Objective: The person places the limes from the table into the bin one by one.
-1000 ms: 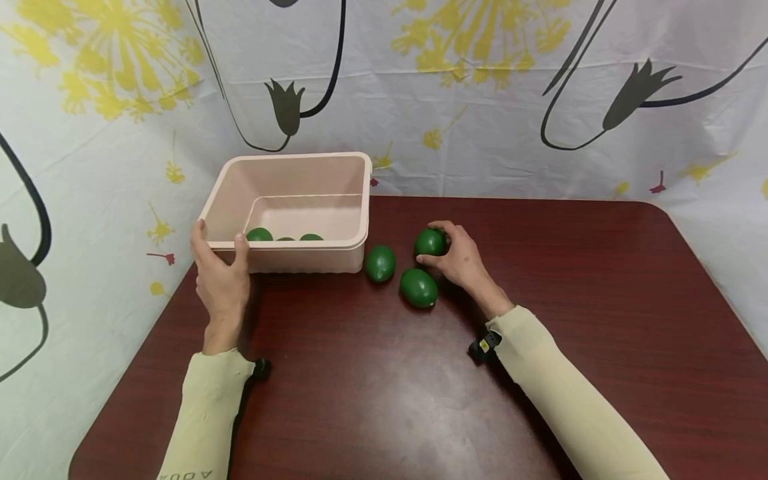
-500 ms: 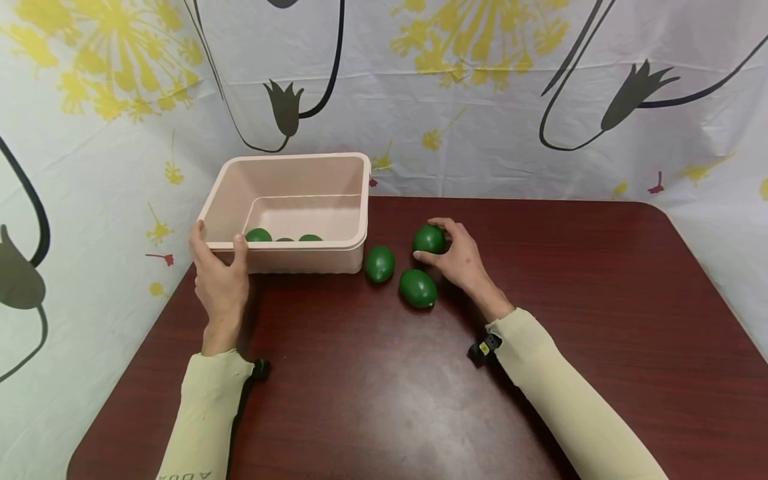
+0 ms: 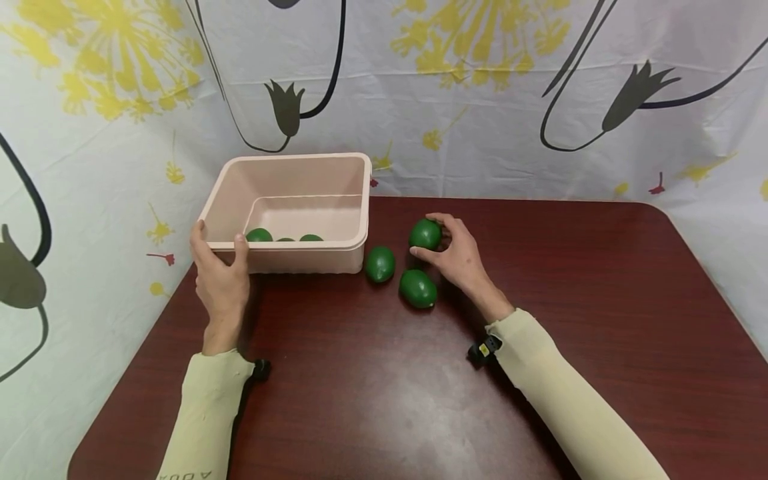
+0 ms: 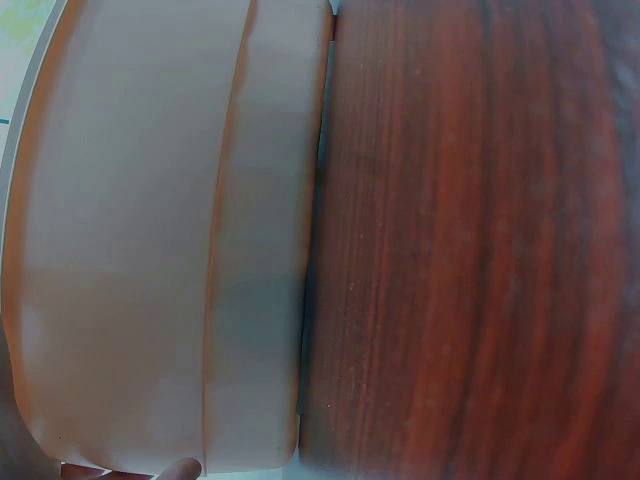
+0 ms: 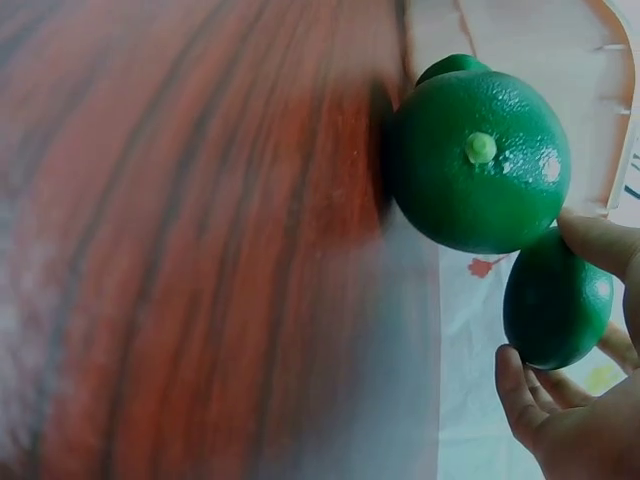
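Note:
My right hand (image 3: 459, 257) holds a green lime (image 3: 425, 235) between thumb and fingertips. In the right wrist view that lime (image 5: 558, 300) appears in the curled fingers, behind a larger-looking lime with a pale stem nub (image 5: 480, 160). Two more limes rest on the table: one (image 3: 381, 265) beside the bin's right side, another (image 3: 418, 289) just in front of my right hand. With its thumb at the front rim and fingers along the left side, my left hand (image 3: 223, 283) grips the corner of a pale pink plastic bin (image 3: 300, 259). Several limes (image 3: 259, 235) show partly inside it, above the front rim.
The dark red-brown wooden table (image 3: 384, 387) carries everything. Behind and to the left hangs a white cloth (image 3: 492, 160) with yellow and grey flower prints, close to the bin's back. The table's far edge runs behind my right hand.
My right hand has shifted slightly left and away from me, carrying its lime along. My left hand, the bin and the other limes have stayed put.

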Available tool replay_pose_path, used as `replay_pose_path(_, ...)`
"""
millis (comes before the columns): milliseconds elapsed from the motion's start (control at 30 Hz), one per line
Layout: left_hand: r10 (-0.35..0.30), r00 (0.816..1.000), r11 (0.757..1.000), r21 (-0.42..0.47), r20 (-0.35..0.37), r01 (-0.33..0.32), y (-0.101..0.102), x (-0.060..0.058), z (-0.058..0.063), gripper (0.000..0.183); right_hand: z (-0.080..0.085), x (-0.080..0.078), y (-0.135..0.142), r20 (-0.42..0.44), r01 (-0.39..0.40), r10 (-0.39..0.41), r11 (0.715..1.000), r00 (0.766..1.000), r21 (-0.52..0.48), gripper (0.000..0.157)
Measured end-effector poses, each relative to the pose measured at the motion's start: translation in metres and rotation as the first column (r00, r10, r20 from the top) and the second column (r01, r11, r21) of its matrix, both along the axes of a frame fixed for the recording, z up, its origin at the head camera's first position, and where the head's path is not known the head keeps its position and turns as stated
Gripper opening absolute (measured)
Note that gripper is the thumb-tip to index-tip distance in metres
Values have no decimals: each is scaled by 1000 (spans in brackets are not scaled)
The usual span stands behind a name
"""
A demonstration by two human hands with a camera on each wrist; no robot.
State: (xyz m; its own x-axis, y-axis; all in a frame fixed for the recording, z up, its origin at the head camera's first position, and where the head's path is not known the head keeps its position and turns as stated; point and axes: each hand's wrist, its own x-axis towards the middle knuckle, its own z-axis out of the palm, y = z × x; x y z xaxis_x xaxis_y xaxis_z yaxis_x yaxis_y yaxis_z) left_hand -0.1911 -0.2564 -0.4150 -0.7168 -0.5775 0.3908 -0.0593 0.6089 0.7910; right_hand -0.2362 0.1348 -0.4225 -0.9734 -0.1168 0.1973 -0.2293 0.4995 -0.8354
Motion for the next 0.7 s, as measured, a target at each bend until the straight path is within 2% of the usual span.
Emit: replay_pose_path(700, 3, 1000, 1000, 3, -1, -3, -1, 0, -1, 79, 9, 6, -10, -78, 0, -5, 998, 997, -64, 71)
